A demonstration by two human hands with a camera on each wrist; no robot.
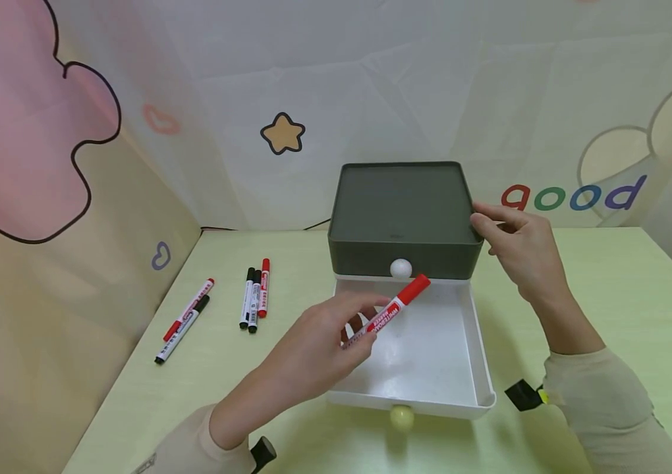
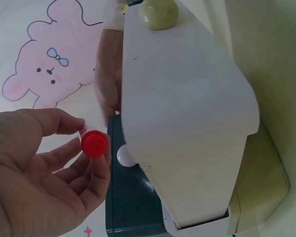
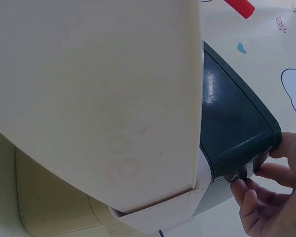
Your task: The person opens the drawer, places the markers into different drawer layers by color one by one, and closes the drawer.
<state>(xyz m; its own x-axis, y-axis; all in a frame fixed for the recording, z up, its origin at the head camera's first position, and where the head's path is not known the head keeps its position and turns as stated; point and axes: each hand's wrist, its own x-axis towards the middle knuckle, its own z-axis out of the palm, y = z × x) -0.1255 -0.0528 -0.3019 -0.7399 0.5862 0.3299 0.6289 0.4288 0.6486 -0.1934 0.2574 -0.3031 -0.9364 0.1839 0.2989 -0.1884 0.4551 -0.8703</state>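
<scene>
Loosely, the right hand (image 1: 520, 253) rests relaxed fingers against the dark box (image 1: 401, 204); the left hand (image 1: 333, 339) pinches a red marker (image 1: 388, 316) above the white drawer (image 1: 425, 355). Pale green tabletop (image 1: 597, 296) spreads beneath both hands, cartoon-printed backdrop (image 1: 371, 99) beyond them.

From my remote station I count three red markers (image 1: 392, 311) and three black markers (image 1: 182, 329), six altogether; one box (image 1: 401, 204); one pulled-out drawer (image 1: 425, 359); two round knobs (image 1: 402, 419); one left hand (image 1: 329, 337), one right hand (image 1: 518, 253); two sleeves (image 1: 599, 401).
</scene>
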